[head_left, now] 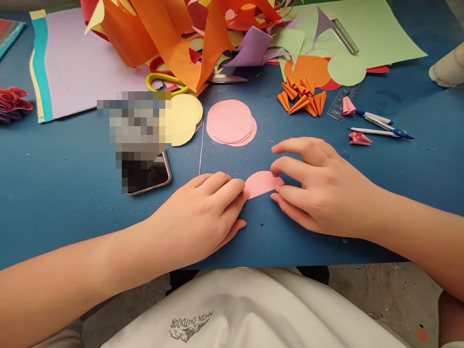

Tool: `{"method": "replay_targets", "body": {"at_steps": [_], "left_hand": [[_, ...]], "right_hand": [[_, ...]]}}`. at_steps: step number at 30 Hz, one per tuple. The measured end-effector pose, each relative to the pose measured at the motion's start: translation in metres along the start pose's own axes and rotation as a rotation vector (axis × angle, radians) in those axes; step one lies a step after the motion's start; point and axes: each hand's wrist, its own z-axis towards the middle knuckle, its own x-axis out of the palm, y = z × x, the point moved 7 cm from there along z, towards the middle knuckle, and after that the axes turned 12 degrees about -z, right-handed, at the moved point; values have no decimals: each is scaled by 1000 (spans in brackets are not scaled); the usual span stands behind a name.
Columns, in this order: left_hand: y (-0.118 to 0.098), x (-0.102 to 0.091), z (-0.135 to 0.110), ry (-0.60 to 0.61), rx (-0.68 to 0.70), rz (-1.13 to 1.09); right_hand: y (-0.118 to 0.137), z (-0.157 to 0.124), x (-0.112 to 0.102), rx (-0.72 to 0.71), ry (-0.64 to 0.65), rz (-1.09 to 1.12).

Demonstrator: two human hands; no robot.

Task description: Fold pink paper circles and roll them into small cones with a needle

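A pink paper circle folded into a half circle (261, 183) lies just above the blue table, its rounded edge away from me. My left hand (208, 210) pinches its left corner between thumb and fingers. At the right corner, my right hand (319, 186) grips the paper with thumb and a finger, while its upper fingers arch over the curve. Beyond it lies a stack of pink paper circles (230, 121), with yellow paper circles (179, 121) to its left. A thin metal needle or wire (201, 150) lies between the two stacks.
A phone (148, 174) lies left of my left hand. Yellow-handled scissors (166, 82) rest under orange paper scraps (174, 38). Several orange paper cones (304, 99), a clear ruler (337, 108), pink rolled pieces (360, 139) and a compass (384, 131) lie to the right.
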Motion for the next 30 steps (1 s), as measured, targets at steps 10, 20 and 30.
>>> {"method": "replay_targets", "body": {"at_steps": [10, 20, 30], "left_hand": [[3, 2, 1, -24, -6, -33], [-1, -1, -1, -6, -14, -39], [13, -1, -4, -65, -70, -176]], "right_hand": [[-3, -2, 2, -21, -2, -5], [-3, -3, 3, -5, 16, 0], [-14, -6, 19, 102, -40, 37]]}}
